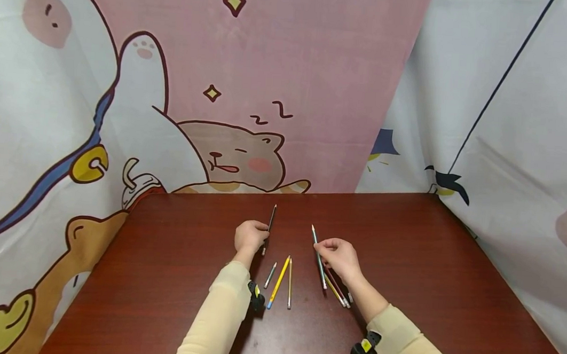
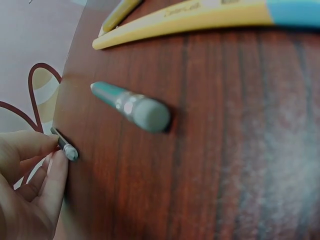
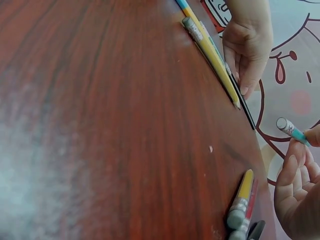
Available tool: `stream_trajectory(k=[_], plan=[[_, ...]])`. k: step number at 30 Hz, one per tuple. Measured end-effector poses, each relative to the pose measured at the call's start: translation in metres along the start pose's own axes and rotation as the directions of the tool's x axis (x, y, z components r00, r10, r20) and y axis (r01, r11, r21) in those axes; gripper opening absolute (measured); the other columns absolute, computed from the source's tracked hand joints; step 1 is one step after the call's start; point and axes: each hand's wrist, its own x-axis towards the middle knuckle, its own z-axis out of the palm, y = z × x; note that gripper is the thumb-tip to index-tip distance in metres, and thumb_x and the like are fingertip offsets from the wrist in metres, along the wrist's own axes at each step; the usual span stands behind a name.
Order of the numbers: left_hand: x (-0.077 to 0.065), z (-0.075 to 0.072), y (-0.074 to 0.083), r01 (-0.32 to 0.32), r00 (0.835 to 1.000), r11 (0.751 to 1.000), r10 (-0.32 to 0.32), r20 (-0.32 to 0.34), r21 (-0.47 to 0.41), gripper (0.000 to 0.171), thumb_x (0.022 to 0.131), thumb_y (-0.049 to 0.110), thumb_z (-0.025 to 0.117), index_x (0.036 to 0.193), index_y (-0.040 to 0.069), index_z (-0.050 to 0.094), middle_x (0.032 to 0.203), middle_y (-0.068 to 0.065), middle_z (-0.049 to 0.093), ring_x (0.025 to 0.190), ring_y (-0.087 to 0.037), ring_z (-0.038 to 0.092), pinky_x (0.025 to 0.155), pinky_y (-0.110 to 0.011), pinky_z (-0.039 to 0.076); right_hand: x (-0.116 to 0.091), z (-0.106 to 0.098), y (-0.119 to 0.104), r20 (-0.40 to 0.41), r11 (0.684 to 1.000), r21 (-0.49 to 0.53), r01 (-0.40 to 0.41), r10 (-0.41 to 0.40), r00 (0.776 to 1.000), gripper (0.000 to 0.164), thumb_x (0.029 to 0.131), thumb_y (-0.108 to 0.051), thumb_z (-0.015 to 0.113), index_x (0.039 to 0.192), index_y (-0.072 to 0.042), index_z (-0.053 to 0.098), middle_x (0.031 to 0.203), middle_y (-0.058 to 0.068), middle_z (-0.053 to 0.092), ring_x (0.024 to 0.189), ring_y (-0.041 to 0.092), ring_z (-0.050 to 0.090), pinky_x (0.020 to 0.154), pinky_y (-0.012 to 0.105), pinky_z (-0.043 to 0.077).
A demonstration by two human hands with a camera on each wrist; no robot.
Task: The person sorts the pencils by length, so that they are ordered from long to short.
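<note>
My left hand (image 1: 250,237) pinches a black pencil (image 1: 273,217) towards the far side of the table; its eraser end shows beyond the fingertips in the left wrist view. A teal pencil (image 1: 320,265) is pinched between thumb and fingers of my right hand (image 1: 341,257), its point facing away. In the right wrist view, the teal pencil's white eraser end (image 3: 286,125) stands off the tabletop. Below that hand lie a yellow pencil (image 3: 245,186), a red pencil (image 3: 253,196) and a dark-ended one (image 3: 256,230), partly hidden in the head view.
Between the hands lie a short green pencil (image 1: 270,276), a yellow pencil with a blue end (image 1: 279,282) and a thinner yellow pencil (image 1: 289,284). They rest on the brown wooden table (image 1: 161,299). A printed cartoon cloth (image 1: 336,94) hangs behind the table and along its sides.
</note>
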Motion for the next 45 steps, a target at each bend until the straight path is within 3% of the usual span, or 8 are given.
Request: stream_trajectory(k=[5,14,24,39,45], plan=[[-0.003,0.000,-0.001,0.000,1.000,0.998,0.000,-0.004,-0.061,0.013,0.083,0.012,0.076,0.096,0.012,0.081,0.075,-0.003,0.073,0.060,-0.013,0.068,0.054,-0.029,0.052,0.002,0.004,-0.003,-0.004,0.999,-0.035,0.007,-0.007,1.000,0.020,0.089,-0.015,0.072,0.093,0.004,0.070,0.072,0.003,0.067,0.061,0.013,0.060,0.057,0.032,0.056],[-0.006,-0.002,-0.004,-0.023,0.999,0.987,0.026,0.021,-0.160,0.016,0.084,0.010,0.078,0.099,0.005,0.079,0.091,-0.011,0.074,0.070,-0.020,0.073,0.063,-0.031,0.058,0.010,0.014,-0.010,-0.009,0.999,-0.045,0.013,-0.013,1.000,0.019,0.088,-0.016,0.073,0.091,0.003,0.070,0.068,0.004,0.064,0.058,0.013,0.059,0.053,0.027,0.051],[-0.006,0.000,-0.002,-0.026,0.999,0.996,0.029,0.038,-0.086,0.022,0.082,0.014,0.081,0.103,0.008,0.078,0.100,-0.010,0.074,0.069,-0.017,0.071,0.062,-0.030,0.057,0.018,0.019,-0.012,-0.008,0.997,-0.069,0.029,-0.030,1.000,0.022,0.088,-0.018,0.073,0.093,0.003,0.071,0.073,0.004,0.067,0.062,0.014,0.062,0.058,0.031,0.055],[-0.004,0.004,-0.001,0.003,1.000,0.998,-0.005,-0.026,-0.068,0.019,0.083,0.010,0.076,0.102,0.011,0.080,0.077,-0.004,0.074,0.058,-0.013,0.067,0.051,-0.028,0.051,0.036,0.024,-0.020,-0.017,0.996,-0.078,0.033,-0.035,0.999,0.024,0.088,-0.022,0.073,0.093,0.001,0.073,0.076,0.006,0.069,0.063,0.015,0.063,0.057,0.030,0.055],[-0.004,0.003,-0.002,0.014,1.000,0.997,-0.016,-0.026,-0.074,0.019,0.083,0.010,0.076,0.102,0.012,0.080,0.077,-0.004,0.073,0.058,-0.013,0.068,0.050,-0.028,0.051,0.047,0.031,-0.022,-0.016,0.997,-0.082,0.014,-0.015,1.000,0.025,0.089,-0.023,0.073,0.095,0.002,0.073,0.078,0.007,0.069,0.065,0.015,0.063,0.060,0.032,0.056]])
